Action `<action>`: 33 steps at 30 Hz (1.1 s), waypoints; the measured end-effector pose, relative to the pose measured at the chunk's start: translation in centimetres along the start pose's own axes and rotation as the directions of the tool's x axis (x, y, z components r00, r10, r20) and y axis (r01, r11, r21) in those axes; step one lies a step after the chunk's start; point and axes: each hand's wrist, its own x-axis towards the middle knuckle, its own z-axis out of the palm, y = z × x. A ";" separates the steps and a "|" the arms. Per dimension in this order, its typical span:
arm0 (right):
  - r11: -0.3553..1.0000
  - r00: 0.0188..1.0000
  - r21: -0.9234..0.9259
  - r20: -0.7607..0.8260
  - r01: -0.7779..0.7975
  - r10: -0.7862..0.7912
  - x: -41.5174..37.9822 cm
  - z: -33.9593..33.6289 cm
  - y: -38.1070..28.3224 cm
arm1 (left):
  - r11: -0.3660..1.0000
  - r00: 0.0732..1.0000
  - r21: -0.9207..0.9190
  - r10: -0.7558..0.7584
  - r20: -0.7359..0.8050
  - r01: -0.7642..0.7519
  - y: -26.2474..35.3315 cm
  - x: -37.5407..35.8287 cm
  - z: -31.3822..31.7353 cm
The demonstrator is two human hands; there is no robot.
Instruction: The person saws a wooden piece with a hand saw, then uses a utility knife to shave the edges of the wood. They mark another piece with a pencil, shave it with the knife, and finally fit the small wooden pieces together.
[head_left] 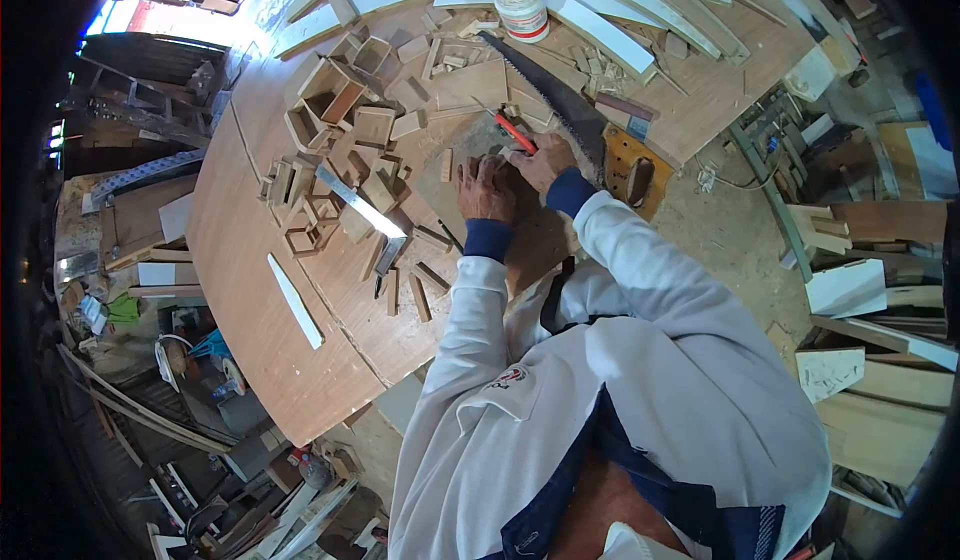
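My left hand [485, 190] rests on a dark grey surface [432, 185] on the workbench, its fingers bent and close together. Right beside it, my right hand [547, 163] is closed, its fingertips meeting the left fingers. I cannot tell what small piece, if any, is between them. A red-handled tool [515, 132] with a thin tip lies against the right hand's knuckles. A small wood block [447, 166] sits just left of the left hand. The handsaw [550, 90], with a wooden handle [630, 172], lies beyond and right of my hands.
Small wooden boxes [335, 95] and loose blocks crowd the left. A metal try square [360, 203] lies among them, with short sticks [420, 298] nearer me. At the back stands a white tub [521, 12] holding sticks, beside long strips. A white strip [294, 300] lies front left.
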 end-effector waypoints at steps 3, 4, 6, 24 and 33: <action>1.000 1.000 -0.017 -0.004 0.002 -0.002 0.0 0.2 0.3 | 1.000 1.000 -0.001 -0.018 -0.013 0.018 0.1 0.0 0.0; 1.000 1.000 -0.019 -0.003 0.006 -0.007 0.1 0.4 0.5 | 1.000 1.000 0.007 -0.007 -0.021 0.007 0.1 0.0 0.0; 1.000 1.000 -0.015 0.016 -0.013 0.013 0.5 0.5 0.7 | 1.000 1.000 -0.001 -0.021 -0.023 0.021 0.2 -0.1 -0.1; 0.992 0.991 -0.123 0.130 -0.012 0.028 1.2 1.2 1.7 | 0.999 0.999 -0.007 -0.039 0.013 0.039 -0.3 -0.2 -0.1; 0.999 0.998 -0.047 0.061 -0.024 0.027 1.4 2.1 3.0 | 0.999 0.999 -0.025 -0.043 0.017 0.043 0.0 -0.2 -0.3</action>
